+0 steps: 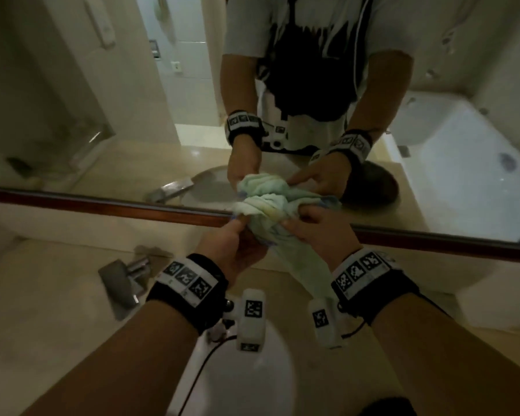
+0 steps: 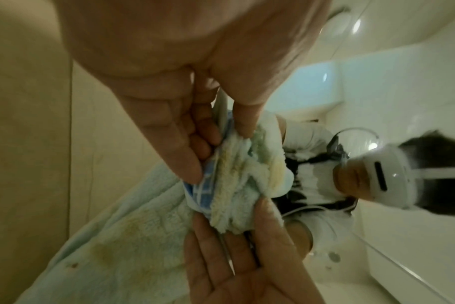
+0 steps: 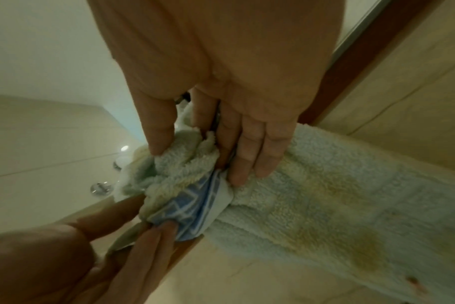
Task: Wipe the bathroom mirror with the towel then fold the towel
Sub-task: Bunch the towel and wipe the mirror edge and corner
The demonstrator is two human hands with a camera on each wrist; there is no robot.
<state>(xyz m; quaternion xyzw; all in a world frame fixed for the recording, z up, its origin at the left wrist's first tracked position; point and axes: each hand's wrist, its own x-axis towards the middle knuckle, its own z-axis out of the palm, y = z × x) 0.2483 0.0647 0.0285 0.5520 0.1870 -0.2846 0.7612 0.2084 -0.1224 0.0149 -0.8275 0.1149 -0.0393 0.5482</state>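
A pale green towel with a blue patterned border and yellowish stains is bunched up in front of the mirror's lower edge, its tail hanging down toward the sink. My left hand pinches the bunch from the left, and in the left wrist view the left hand has thumb and fingers on the towel at its blue border. My right hand grips the bunch from the right. In the right wrist view the right hand curls thumb and fingers round the towel.
The mirror's brown wooden frame runs just behind the hands. A chrome faucet stands at the left on the beige counter. The white sink basin lies under my wrists. A bathtub and my reflection show in the glass.
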